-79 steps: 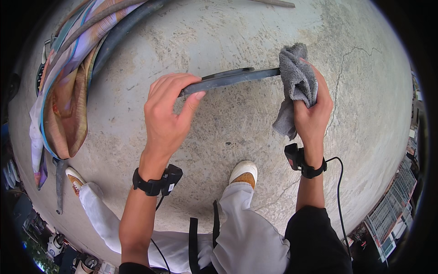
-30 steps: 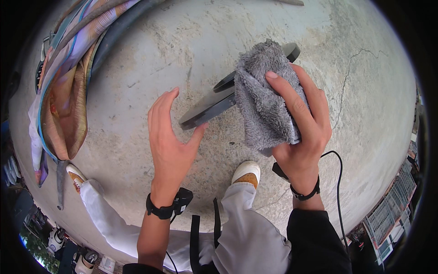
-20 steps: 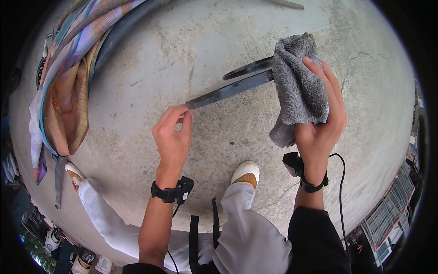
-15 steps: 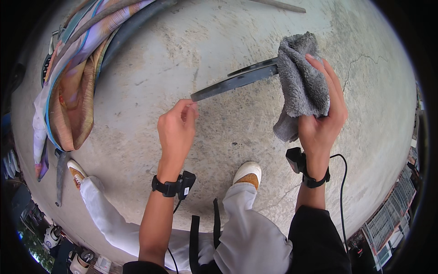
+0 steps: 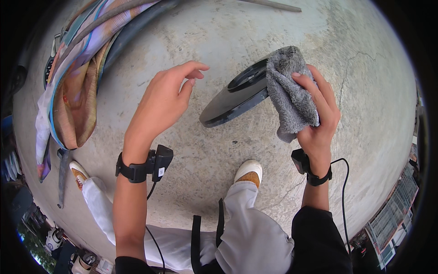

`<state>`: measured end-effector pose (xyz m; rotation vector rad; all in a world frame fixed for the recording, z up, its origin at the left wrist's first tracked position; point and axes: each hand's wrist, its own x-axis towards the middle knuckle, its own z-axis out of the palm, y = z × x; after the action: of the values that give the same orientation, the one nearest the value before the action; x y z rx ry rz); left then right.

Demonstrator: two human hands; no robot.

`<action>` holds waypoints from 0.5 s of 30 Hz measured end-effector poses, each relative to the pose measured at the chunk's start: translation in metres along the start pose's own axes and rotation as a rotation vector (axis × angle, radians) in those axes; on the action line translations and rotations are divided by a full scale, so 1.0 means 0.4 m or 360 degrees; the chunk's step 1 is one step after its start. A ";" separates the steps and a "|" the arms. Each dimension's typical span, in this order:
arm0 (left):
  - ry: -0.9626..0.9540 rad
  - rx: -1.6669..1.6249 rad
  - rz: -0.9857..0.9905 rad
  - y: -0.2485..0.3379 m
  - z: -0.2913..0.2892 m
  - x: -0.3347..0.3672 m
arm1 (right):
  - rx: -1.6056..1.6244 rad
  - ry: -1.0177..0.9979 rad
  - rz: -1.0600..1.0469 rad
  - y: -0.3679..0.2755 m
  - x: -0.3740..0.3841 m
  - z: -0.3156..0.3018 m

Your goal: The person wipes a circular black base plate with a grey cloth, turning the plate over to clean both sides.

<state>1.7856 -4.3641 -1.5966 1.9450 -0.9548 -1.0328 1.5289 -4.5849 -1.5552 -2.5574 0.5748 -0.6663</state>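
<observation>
A grey fluffy cloth (image 5: 293,98) is gripped in my right hand (image 5: 321,114), wrapped over the right edge of a round black disc (image 5: 223,106). The disc is tilted, held above the concrete, and carries a raised black ring on its upper face. Its right part is hidden under the cloth, so I cannot tell what it belongs to. To the left of the disc, my left hand (image 5: 166,96) is in the air, apart from it, fingers loosely bent and holding nothing. Each wrist wears a black strap with a small box and cable.
At the upper left stands something draped in a colourful patterned cloth (image 5: 75,91) with dark tubes beside it. A thin rod (image 5: 273,5) lies at the top on the concrete floor (image 5: 365,114). My shoes are below; a metal rack (image 5: 393,212) is at the lower right.
My left hand has let go of the disc's left edge and moved up and left, its fingers opening. The disc has tilted to show more of its upper face; cloth and right hand shifted slightly.
</observation>
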 end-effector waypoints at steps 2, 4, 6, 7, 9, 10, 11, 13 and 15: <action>0.0086 0.0100 0.0141 0.027 0.014 0.049 | 0.0086 -0.0175 -0.0107 0.007 -0.001 -0.019; 0.0127 0.0059 0.0385 0.047 0.029 0.108 | 0.0165 -0.0312 -0.0207 0.009 -0.003 -0.015; 0.0132 -0.0031 0.0589 0.074 0.069 0.192 | 0.0246 -0.0497 -0.0376 0.022 -0.008 -0.024; 0.0070 -0.0120 0.0702 0.090 0.090 0.236 | 0.0279 -0.0546 -0.0414 0.024 -0.009 -0.021; 0.0013 -0.0209 0.0825 0.127 0.123 0.294 | 0.0325 -0.0645 -0.0502 0.019 0.005 -0.032; 0.0024 -0.0054 0.0958 0.140 0.143 0.314 | 0.0336 -0.0694 -0.0544 0.024 0.008 -0.036; 0.0034 0.0105 0.1090 0.150 0.160 0.332 | 0.0342 -0.0719 -0.0560 0.029 0.011 -0.038; -0.0054 0.0210 0.0985 0.148 0.192 0.351 | 0.0334 -0.0738 -0.0614 0.044 0.010 -0.034; -0.0014 0.0287 0.1020 0.139 0.213 0.358 | 0.0314 -0.0738 -0.0633 0.059 0.007 -0.034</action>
<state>1.7541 -4.5329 -1.6335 1.5874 -1.5813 -0.5961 1.5171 -4.6098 -1.5554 -2.5282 -0.1498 -0.2134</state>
